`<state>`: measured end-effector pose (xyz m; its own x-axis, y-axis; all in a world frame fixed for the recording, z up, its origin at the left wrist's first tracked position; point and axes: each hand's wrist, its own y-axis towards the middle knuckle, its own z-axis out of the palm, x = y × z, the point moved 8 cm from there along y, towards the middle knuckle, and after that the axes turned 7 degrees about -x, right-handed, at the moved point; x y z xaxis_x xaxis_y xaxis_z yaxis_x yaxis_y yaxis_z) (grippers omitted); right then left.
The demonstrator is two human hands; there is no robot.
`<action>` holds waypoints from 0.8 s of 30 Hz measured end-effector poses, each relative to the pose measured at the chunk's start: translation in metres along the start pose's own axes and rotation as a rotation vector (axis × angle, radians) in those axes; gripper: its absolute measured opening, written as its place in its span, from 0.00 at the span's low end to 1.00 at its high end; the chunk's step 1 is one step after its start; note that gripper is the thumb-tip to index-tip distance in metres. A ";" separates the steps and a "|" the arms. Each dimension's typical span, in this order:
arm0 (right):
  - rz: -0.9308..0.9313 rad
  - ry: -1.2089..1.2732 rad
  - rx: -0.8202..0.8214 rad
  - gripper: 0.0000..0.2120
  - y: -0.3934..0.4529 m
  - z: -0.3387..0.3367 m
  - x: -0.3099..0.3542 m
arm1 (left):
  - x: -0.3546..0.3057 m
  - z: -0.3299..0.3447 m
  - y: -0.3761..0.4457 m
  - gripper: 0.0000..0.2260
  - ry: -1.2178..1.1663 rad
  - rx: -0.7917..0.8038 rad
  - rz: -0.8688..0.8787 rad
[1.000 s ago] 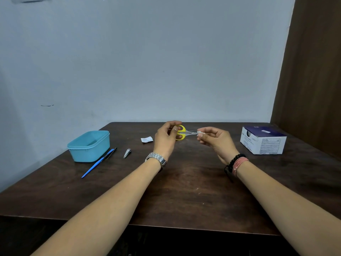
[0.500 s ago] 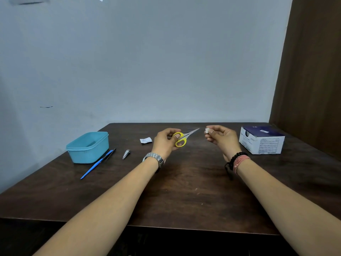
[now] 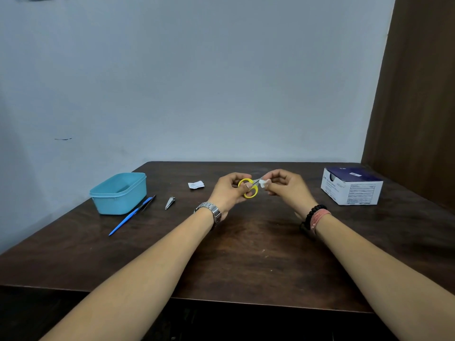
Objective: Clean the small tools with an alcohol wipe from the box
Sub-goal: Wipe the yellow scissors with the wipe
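My left hand (image 3: 227,190) grips small scissors with yellow handles (image 3: 251,193) above the middle of the dark table. My right hand (image 3: 286,187) pinches a white alcohol wipe (image 3: 263,183) around the scissor blades, close to the handles; the blades are mostly hidden by the wipe and fingers. The blue and white wipe box (image 3: 352,187) stands at the right. On the left lie a metal nail clipper (image 3: 170,202) and a blue-handled tool (image 3: 130,216) beside a thin dark tool (image 3: 150,202).
A light blue plastic tub (image 3: 119,193) sits at the left rear of the table. A torn white wipe wrapper (image 3: 196,184) lies behind my left hand. A pale wall stands behind, a brown panel at the right. The table's front edge (image 3: 221,300) is near me.
My right hand had pulled the wipe off the blade tips half a second ago; now it has come back and pinches the wipe on the blades near the handles.
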<state>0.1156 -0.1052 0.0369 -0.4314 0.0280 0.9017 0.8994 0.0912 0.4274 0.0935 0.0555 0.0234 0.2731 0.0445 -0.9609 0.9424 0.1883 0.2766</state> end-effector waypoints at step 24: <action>-0.536 -0.614 -0.007 0.09 -0.016 0.019 0.035 | -0.004 0.002 -0.005 0.04 -0.281 0.007 -0.049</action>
<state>0.0847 -0.0865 0.0603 -0.7630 0.5234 0.3794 0.5596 0.2409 0.7930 0.0878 0.0526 0.0262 0.2691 -0.2382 -0.9332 0.9568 0.1771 0.2307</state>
